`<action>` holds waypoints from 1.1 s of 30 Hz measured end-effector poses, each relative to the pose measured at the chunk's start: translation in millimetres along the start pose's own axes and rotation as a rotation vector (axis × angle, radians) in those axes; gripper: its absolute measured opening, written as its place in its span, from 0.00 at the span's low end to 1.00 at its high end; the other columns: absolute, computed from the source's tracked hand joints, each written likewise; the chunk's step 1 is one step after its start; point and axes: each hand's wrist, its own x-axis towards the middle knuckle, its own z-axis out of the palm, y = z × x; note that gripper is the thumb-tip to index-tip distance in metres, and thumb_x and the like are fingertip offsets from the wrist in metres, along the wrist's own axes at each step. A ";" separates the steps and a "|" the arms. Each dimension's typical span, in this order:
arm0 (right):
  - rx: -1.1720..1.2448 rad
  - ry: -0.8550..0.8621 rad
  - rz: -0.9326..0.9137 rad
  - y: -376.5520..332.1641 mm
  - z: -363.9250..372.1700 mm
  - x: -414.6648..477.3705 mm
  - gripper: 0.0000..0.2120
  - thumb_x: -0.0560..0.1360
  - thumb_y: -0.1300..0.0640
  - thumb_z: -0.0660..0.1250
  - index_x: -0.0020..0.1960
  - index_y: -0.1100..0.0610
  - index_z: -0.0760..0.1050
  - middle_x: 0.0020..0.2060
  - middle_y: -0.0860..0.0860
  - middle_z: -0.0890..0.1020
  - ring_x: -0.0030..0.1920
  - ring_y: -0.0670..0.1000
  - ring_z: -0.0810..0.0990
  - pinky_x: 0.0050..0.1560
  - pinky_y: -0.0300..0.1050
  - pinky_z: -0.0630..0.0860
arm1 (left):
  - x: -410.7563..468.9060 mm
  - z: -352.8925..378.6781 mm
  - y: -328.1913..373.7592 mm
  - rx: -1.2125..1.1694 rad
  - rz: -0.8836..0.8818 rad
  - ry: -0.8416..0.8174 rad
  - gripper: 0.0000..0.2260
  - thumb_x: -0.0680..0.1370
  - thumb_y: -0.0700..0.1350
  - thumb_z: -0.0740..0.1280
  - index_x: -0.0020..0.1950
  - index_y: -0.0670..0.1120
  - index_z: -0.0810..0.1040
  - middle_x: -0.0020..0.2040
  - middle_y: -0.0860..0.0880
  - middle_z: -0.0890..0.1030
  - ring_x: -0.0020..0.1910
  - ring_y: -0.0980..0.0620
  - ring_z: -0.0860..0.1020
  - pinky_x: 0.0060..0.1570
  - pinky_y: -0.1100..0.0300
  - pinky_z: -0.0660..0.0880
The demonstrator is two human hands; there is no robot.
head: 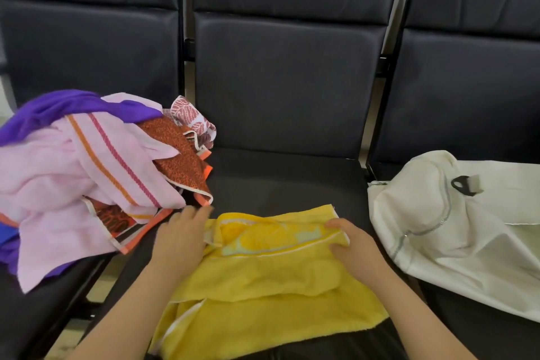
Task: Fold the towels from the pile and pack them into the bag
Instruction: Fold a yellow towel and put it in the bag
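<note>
A soft yellow fluffy towel (263, 280) lies on the middle dark padded seat (286, 178), right in front of the person. It is bumpy and only partly folded. Its far edge is turned over, so a paler pattern shows. The left hand (179, 240) lies on the towel's left end at about nine o'clock, with its fingers stretched out flat and holding nothing. It looks a bit blurry. The right hand (353, 245) is at about three o'clock and pinches the turned-over edge between thumb and fingers. Farther out at nine o'clock, on the next seat, sits the messy pile of pink, purple and orange-red towels (87, 172). One corner of it reaches almost to the left hand. At three o'clock, on the other seat, lies the floppy white cloth bag (467, 228), near the towel but not touching it. I think a few things could go wrong. The towel's near edge at six o'clock hangs over the front of the seat, so a hard tug could slide it to the floor. The bumps could make the fold come out crooked. The left hand could also catch the pile's loose corner and pull it down.
</note>
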 end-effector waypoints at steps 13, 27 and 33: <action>-0.061 -0.143 -0.085 -14.5 -26.1 7.2 0.28 0.80 0.65 0.59 0.75 0.44 0.59 0.72 0.40 0.62 0.71 0.42 0.62 0.66 0.30 0.57 | 14.1 11.9 -26.0 -0.372 -0.316 0.177 0.04 0.78 0.33 0.62 0.47 0.33 0.75 0.45 0.33 0.77 0.47 0.33 0.76 0.45 0.46 0.67; -0.197 0.341 -0.031 -19.8 -3.5 18.0 0.06 0.76 0.61 0.65 0.44 0.55 0.69 0.37 0.49 0.72 0.36 0.48 0.71 0.30 0.35 0.65 | 18.2 8.5 -8.5 -0.448 -0.348 0.266 0.16 0.73 0.37 0.69 0.28 0.41 0.67 0.26 0.44 0.69 0.29 0.45 0.68 0.28 0.55 0.61; -0.365 -0.058 -0.038 -8.7 -14.5 18.5 0.22 0.76 0.67 0.60 0.69 0.55 0.71 0.62 0.52 0.67 0.57 0.51 0.73 0.49 0.27 0.63 | 18.6 11.1 -18.1 -0.490 -0.352 0.198 0.20 0.71 0.37 0.72 0.25 0.42 0.64 0.25 0.43 0.68 0.26 0.47 0.67 0.26 0.57 0.59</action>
